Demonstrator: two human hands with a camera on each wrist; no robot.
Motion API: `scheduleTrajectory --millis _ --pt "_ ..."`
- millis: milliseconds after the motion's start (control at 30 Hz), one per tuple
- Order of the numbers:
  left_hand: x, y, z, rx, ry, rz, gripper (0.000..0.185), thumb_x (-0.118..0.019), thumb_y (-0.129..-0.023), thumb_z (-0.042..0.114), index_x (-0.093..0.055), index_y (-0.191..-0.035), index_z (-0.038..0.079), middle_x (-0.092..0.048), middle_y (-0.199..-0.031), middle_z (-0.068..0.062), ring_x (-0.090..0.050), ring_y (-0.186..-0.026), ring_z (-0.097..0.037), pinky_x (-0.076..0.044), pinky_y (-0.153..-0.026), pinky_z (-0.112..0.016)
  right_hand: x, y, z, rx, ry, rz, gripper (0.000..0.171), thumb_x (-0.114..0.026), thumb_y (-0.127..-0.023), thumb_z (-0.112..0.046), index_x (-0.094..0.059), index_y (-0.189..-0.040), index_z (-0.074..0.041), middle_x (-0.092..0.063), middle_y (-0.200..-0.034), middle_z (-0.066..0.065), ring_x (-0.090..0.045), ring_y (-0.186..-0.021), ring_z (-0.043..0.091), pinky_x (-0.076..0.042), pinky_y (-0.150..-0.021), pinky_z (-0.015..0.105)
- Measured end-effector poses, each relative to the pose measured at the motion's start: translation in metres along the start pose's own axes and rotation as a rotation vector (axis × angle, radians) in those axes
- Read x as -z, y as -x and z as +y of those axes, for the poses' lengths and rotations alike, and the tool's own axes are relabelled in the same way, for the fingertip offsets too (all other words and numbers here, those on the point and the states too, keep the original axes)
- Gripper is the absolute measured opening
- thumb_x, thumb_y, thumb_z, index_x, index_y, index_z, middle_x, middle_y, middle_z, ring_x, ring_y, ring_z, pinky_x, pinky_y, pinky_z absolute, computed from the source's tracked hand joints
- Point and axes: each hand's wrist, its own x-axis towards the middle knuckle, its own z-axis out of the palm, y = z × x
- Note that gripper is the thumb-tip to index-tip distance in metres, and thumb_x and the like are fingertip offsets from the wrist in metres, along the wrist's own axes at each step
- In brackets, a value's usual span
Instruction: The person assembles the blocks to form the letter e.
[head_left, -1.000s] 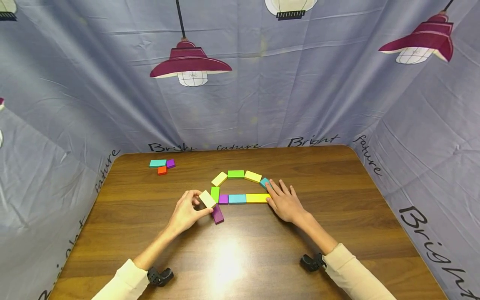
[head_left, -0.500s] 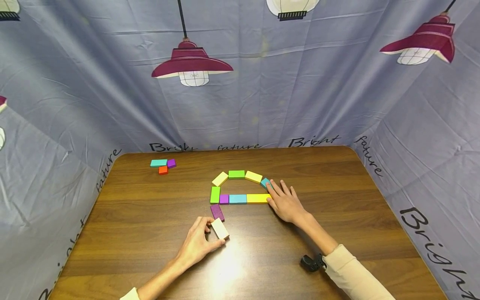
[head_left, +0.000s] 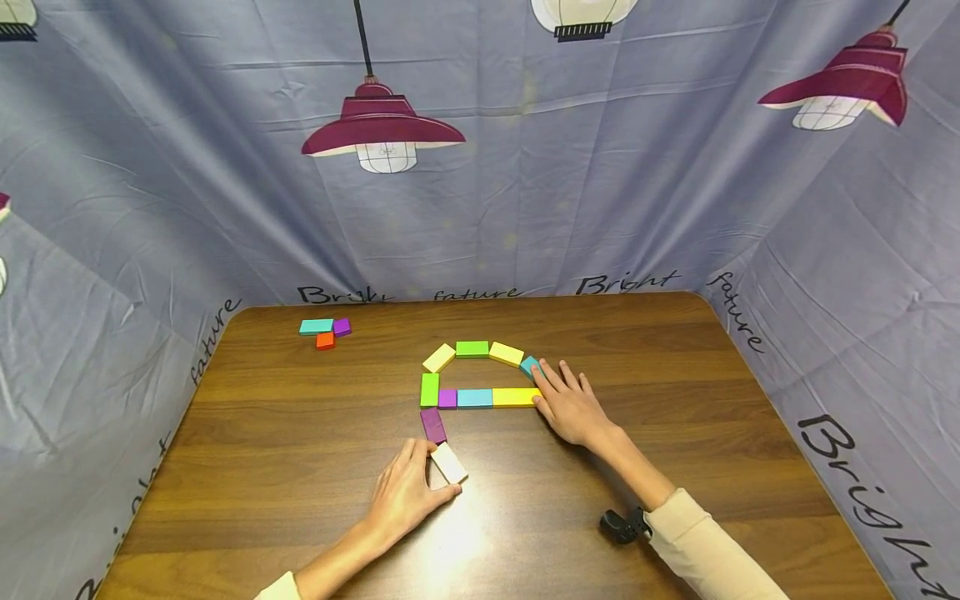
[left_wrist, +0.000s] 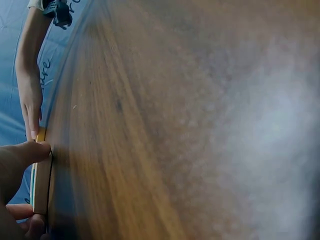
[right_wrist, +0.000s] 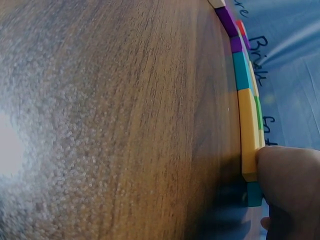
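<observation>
the left hand [head_left: 405, 492] has moved nearer the person over the last second, bringing the cream block [head_left: 450, 463] from beside the left green block [head_left: 430, 390] to a slanting spot at the near end of the dark purple block [head_left: 432, 425]. fingers and thumb grasp it by opposite ends; it seems to lie flat on the wood, though i cannot tell whether it touches the dark purple block. i judge that this lengthens the line of blocks by one piece, not yet let go. further right, the right hand [head_left: 572, 408] stays where it was, fingers straight and spread, clenching nothing, resting at the right end of the long yellow block [head_left: 513, 397] and partly over the teal block [head_left: 529, 367].

the bench [head_left: 637, 350] is brown and wood-grained. at its far left a turquoise block [head_left: 317, 327], a red block [head_left: 325, 341] and a violet block [head_left: 342, 327] sit in a close group. from the left green block a curve runs over a left yellow block [head_left: 439, 357], a far green block [head_left: 472, 349] and a right yellow block [head_left: 506, 353] to the teal one; below it, a small purple block [head_left: 447, 399] and a blue block [head_left: 475, 399] lead to the long yellow one. glare whitens the wood near the cream block.

grey-blue cloth [head_left: 525, 208] hangs at left, back and right, printed with dark red lamps [head_left: 384, 121] and black lettering.
</observation>
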Motion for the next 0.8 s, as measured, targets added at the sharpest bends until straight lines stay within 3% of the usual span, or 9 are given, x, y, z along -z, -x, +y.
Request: scheduleTrajectory --millis 500,800 --pt "-0.0001 0.0011 -0.0007 -0.007 0.012 0.002 0.061 -0.079 -0.06 0.051 -0.055 -0.099 0.01 -0.048 -0.087 0.006 -0.043 -0.069 -0.007 -0.039 -0.053 -0.022 -0.0002 0.0006 0.0003 -0.006 -0.017 -0.002 0.055 -0.038 -0.099 -0.034 -0.021 -0.146 -0.011 -0.02 -0.149 0.012 -0.016 -0.133 0.04 -0.016 -0.1 0.064" --pt "-0.0032 -0.0002 0.0002 -0.035 0.007 0.044 0.059 -0.08 -0.061 0.047 -0.057 -0.097 0.008 -0.051 -0.086 0.003 -0.049 -0.073 -0.01 -0.044 -0.058 -0.028 -0.0008 -0.0006 0.0006 -0.003 -0.009 -0.001 0.056 -0.038 -0.099 -0.033 -0.021 -0.146 -0.01 -0.02 -0.149 0.013 -0.016 -0.133 0.041 -0.015 -0.099 0.064"
